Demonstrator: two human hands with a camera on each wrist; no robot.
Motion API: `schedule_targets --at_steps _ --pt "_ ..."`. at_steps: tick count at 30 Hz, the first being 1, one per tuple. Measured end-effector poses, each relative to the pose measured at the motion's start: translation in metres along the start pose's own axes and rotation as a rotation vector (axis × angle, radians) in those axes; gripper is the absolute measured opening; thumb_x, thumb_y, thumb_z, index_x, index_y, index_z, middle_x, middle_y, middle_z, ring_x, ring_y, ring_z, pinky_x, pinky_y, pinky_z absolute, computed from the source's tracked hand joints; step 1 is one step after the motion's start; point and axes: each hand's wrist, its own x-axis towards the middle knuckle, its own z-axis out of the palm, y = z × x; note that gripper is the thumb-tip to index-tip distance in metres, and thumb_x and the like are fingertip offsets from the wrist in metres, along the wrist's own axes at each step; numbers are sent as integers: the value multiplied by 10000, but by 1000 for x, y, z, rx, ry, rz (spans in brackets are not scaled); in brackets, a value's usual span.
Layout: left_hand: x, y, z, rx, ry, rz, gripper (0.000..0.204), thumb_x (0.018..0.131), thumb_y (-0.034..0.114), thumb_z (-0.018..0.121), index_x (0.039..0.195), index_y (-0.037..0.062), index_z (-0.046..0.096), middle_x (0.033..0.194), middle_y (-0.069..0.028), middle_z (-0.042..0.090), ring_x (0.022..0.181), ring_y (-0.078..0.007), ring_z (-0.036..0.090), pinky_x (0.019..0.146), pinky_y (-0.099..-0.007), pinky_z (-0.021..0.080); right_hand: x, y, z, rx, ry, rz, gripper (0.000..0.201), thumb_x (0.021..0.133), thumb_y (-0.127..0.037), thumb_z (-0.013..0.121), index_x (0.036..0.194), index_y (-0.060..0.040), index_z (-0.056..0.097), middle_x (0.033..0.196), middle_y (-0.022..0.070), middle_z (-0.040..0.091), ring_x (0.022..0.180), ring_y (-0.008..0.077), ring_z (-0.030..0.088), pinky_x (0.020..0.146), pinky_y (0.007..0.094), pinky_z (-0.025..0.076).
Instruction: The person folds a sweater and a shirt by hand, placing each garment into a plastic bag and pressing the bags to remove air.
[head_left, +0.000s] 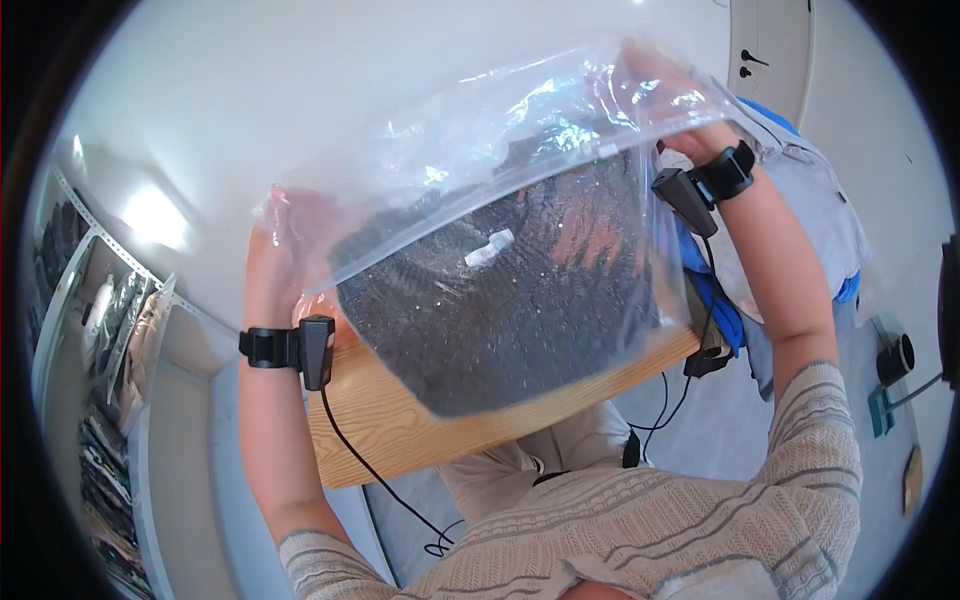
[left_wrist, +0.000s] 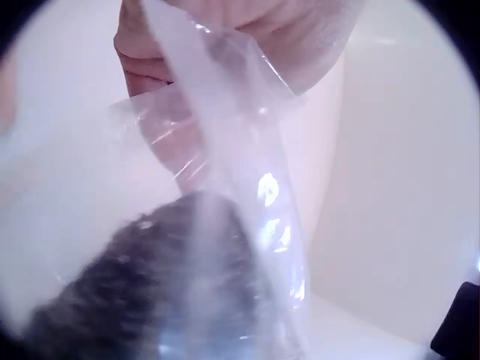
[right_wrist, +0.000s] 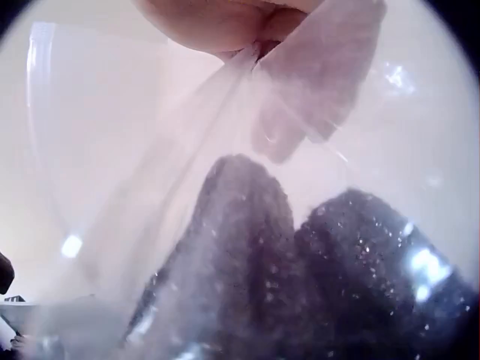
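A clear plastic zip bag (head_left: 440, 182) is held up over the table with a dark grey, glitter-flecked knit garment (head_left: 500, 330) inside it. A small white label (head_left: 489, 249) shows near the garment's neck. My left hand (head_left: 295, 225) grips the bag's upper left corner, its fingers seen through the film. At the upper right corner my right hand (head_left: 668, 100) pinches the plastic between thumb and fingers. In the right wrist view, the film gathers in folds at that thumb, above two rounded dark humps of the garment.
Below the bag is a wooden table (head_left: 400, 440), with an orange plastic-wrapped item (head_left: 328, 312) at its left. Blue and grey clothes (head_left: 800, 210) are piled on the right. Shelves of packed garments (head_left: 110, 470) line the left wall. Black cables (head_left: 375, 470) hang from both wrist cameras.
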Motion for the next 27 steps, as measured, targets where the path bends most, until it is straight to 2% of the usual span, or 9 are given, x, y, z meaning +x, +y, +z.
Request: schedule_targets --at_steps 5,9,15,17,19,21,23,25,27 --pt "21 -18 1 -242 -51 -134 464 1005 408 405 973 -32 548 1011 -193 621 983 -321 608 930 -484 474 22 17 -15 12 -110 31 289 995 -278 492 1095 -18 569 1000 111 631 897 201 630 813 337 528" --pt "31 -6 10 -223 -56 -156 536 988 497 392 1075 1 576 1043 -155 642 1042 -244 583 910 -397 455 25 5 3 -111 87 -31 326 1007 -306 452 1156 -28 534 1016 119 630 909 211 628 810 336 525" --pt "3 -26 15 -4 -62 32 560 1018 454 321 984 -32 597 979 -174 665 987 -257 606 901 -364 461 -1 41 -42 32 -45 -167 318 994 -315 475 1179 -65 536 1080 113 609 992 232 597 836 370 512" --pt "-34 -39 12 356 -43 -1 490 1024 405 340 988 -9 599 988 -141 677 966 -247 604 887 -335 452 -28 73 -74 82 -120 -11 344 1000 -310 464 1227 -59 529 1122 59 594 1016 178 579 879 345 484" --pt "-58 -29 -8 259 -582 -317 480 1016 385 374 1072 -21 623 1030 -119 659 959 -167 593 830 -320 480 -82 93 -62 -243 -22 -112 319 1004 -294 451 1150 -28 552 943 77 653 828 175 654 740 326 545" --pt "-109 -131 -17 181 -324 -207 283 966 222 486 1135 25 598 1005 -91 667 959 -223 597 870 -325 461 -131 116 -83 -546 -137 94 334 1013 -330 427 985 -36 582 858 65 650 751 136 623 683 308 507" --pt "-136 -150 -19 893 -640 -199 304 936 163 520 1198 17 572 1052 -95 644 968 -182 589 869 -318 466 -177 144 -90 -940 -234 98 321 1015 -305 425 898 -41 566 836 73 653 707 137 602 668 315 485" --pt "-156 -151 -14 581 -661 -362 305 933 163 531 1196 17 579 1092 -100 637 1006 -185 586 893 -317 461 -211 137 -75 -377 -104 388 274 1010 -253 434 891 -35 551 883 82 669 741 146 618 723 310 496" --pt "-167 -145 -5 264 -664 -522 306 929 163 542 1194 16 586 1132 -105 630 1045 -188 584 918 -316 455 -228 140 -64 -185 -20 427 202 981 -205 484 957 -26 572 932 89 677 821 150 625 783 302 489"
